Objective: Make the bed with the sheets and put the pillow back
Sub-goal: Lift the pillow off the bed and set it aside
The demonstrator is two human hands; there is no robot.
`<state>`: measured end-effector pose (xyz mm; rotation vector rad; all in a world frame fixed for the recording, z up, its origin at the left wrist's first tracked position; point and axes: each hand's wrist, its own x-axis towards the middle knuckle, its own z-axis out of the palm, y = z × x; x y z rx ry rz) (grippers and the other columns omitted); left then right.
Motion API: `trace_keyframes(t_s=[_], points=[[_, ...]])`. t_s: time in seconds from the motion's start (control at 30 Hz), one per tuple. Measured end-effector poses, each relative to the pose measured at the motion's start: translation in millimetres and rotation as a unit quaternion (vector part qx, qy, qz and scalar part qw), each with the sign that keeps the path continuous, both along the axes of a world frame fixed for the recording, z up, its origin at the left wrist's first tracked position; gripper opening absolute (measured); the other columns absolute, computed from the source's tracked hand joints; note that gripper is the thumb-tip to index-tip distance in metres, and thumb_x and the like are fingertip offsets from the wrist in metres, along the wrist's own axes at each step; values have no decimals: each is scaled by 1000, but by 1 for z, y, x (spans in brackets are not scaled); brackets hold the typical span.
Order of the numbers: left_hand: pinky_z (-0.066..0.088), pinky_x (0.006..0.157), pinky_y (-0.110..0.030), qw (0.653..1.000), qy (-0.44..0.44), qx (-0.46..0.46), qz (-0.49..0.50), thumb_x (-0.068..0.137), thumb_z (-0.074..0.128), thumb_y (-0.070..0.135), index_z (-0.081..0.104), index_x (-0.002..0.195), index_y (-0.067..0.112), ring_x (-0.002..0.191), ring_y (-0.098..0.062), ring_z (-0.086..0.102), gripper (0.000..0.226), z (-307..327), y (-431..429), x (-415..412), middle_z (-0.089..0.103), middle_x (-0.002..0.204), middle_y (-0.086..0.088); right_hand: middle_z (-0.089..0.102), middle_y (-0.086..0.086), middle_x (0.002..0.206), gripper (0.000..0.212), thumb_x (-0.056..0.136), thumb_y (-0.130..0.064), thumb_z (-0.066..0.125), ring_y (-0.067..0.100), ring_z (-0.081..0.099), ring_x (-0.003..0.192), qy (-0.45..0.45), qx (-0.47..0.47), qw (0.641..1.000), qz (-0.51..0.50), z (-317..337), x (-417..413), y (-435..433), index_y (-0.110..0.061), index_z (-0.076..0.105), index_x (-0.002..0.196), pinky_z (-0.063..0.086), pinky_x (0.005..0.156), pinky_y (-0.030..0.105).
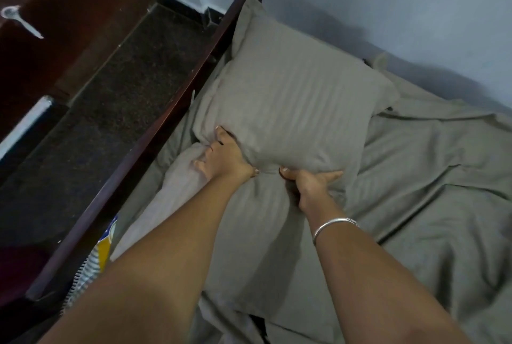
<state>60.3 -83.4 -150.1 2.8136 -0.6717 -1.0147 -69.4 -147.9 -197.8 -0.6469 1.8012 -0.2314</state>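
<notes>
A grey pillow (291, 105) lies at the head of the bed, its far corner against the dark bed frame (171, 111). My left hand (224, 158) grips its near left edge, fingers curled into the fabric. My right hand (310, 183), with a silver bangle on the wrist, grips the pillow's near bottom edge. A second grey pillow (249, 246) lies under my forearms, closer to me. The grey sheet (432, 191) covers the mattress on the right and is wrinkled.
A pale blue wall (401, 11) runs along the far side of the bed. Dark speckled floor (97, 127) lies left of the frame. A dark wooden door with a metal handle (19, 20) stands at the upper left. A yellow and striped cloth (97, 257) pokes out by the frame.
</notes>
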Motion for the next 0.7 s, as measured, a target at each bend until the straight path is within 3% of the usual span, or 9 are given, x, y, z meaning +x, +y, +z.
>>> trace_keyframes(t_s=[0.1, 0.17, 0.2, 0.27, 0.33, 0.43, 0.53, 0.63, 0.7], points=[[28, 107, -50, 999, 17, -27, 45, 73, 78, 24, -6, 148, 6, 132, -36, 36, 114, -7, -7, 3, 33, 147, -18, 37, 16, 142, 137, 46, -16, 88, 28, 45, 122, 39, -4, 999, -1, 15, -3, -4, -17, -3, 148, 36, 105, 38], [40, 102, -47, 995, 44, -44, 71, 74, 75, 17, 12, 146, 5, 123, -36, 46, 97, -12, -8, 8, 44, 138, -16, 43, 10, 128, 103, 61, -3, 83, 22, 44, 106, 13, -6, 1000, -13, 19, -10, -7, -6, 16, 139, 37, 92, 28], [43, 98, -46, 995, 56, -45, 65, 73, 75, 16, 19, 143, 5, 119, -35, 49, 90, -11, -8, 10, 48, 133, -15, 42, 5, 121, 98, 63, 4, 79, 19, 44, 103, -17, -10, 999, -28, 22, -13, -7, -5, 17, 138, 38, 89, 27], [46, 97, -43, 995, 75, -48, 40, 73, 74, 17, 26, 139, 7, 116, -34, 51, 83, -6, -8, 10, 51, 130, -14, 49, 5, 127, 104, 55, 14, 75, 22, 54, 104, -57, -26, 996, -67, 28, -18, -3, -5, 19, 141, 47, 94, 36], [45, 93, -33, 995, 76, -59, 25, 74, 75, 14, 36, 135, 8, 112, -31, 54, 73, 4, -8, 8, 55, 126, -13, 58, 15, 121, 100, 49, 18, 73, 29, 63, 97, -88, -46, 990, -97, 37, -21, 3, -5, 30, 136, 54, 86, 50], [45, 80, -26, 992, 69, -102, 21, 77, 72, 9, 50, 126, 10, 93, -24, 58, 54, 22, -4, 0, 63, 113, -10, 63, 14, 111, 83, 52, 23, 69, 27, 63, 87, -131, -71, 980, -132, 60, -31, 8, 0, 43, 128, 56, 76, 39], [51, 86, -35, 987, 60, -150, 2, 73, 74, 8, 55, 123, 7, 96, -29, 61, 54, 39, 2, -15, 66, 109, -14, 60, 10, 93, 68, 59, 28, 62, 22, 57, 72, -167, -94, 968, -161, 86, -49, 13, 2, 48, 120, 50, 59, 26], [51, 85, -34, 982, 50, -178, -30, 70, 78, 10, 60, 115, 4, 98, -31, 62, 49, 58, 1, -32, 67, 107, -16, 59, 6, 90, 81, 59, 29, 58, 25, 56, 84, -187, -114, 954, -205, 107, -73, 18, -1, 41, 133, 50, 73, 39], [52, 84, -37, 979, 52, -190, -51, 67, 80, 12, 63, 110, 4, 96, -31, 64, 46, 71, -5, -47, 68, 105, -17, 63, 12, 98, 88, 57, 27, 59, 29, 59, 89, -187, -121, 950, -220, 122, -92, 19, -8, 41, 135, 48, 75, 39]])
